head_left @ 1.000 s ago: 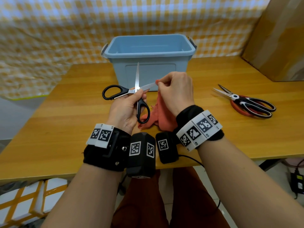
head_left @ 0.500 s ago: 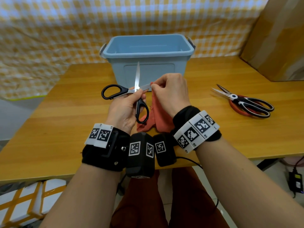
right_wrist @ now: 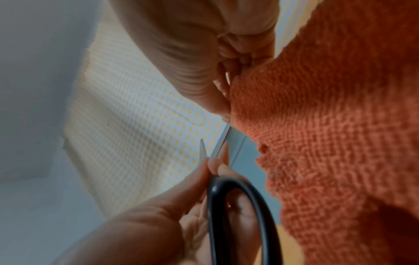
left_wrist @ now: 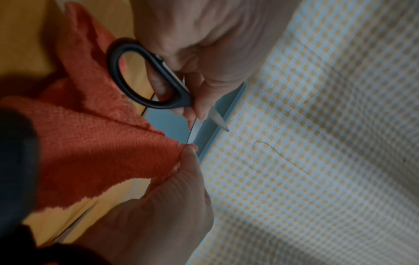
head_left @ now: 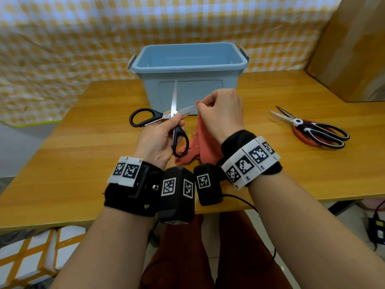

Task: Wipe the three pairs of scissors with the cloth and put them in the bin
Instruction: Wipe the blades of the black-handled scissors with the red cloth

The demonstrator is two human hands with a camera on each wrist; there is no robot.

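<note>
1. The left hand [head_left: 160, 138] is gripping the black-handled scissors [head_left: 166, 119] near the pivot, blades spread wide, one pointing toward 12 o'clock, the other toward 3 o'clock.
2. The right hand [head_left: 220, 113] is pinching the orange cloth [head_left: 203, 142] round the tip of the 3 o'clock blade.
3. The blue bin [head_left: 187, 65] is sitting at 12 o'clock on the wooden table [head_left: 83, 159].
4. Two more scissors [head_left: 316, 132] are lying stacked at 3 o'clock.

A wooden counter [head_left: 291, 174] stood before a yellow-and-white checked curtain [head_left: 83, 38], with a large brown cardboard box [head_left: 354, 49] resting at its far right corner. White boxes with orange tape [head_left: 31, 257] lay on the floor below, and a black power adapter [head_left: 377, 230] sat at right.
</note>
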